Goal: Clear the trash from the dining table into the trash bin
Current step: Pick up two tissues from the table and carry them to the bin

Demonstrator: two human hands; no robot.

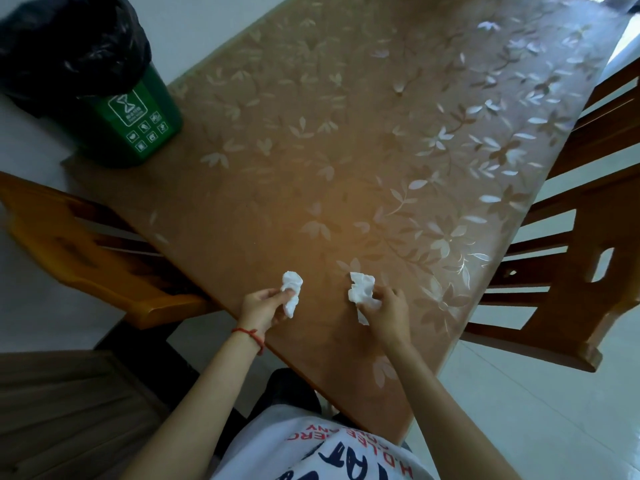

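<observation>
My left hand (262,306) pinches a crumpled white tissue (291,293) just above the near end of the dining table (311,150). My right hand (386,310) grips a second crumpled white tissue (361,289) a short way to the right. A green trash bin (128,123) lined with a black bag (69,46) stands on the table's far left corner, well away from both hands.
A wooden chair (76,251) stands at the table's left side and another wooden chair (571,271) at its right side. The table carries a brown cover with a pale leaf pattern. Light floor tiles show to the right.
</observation>
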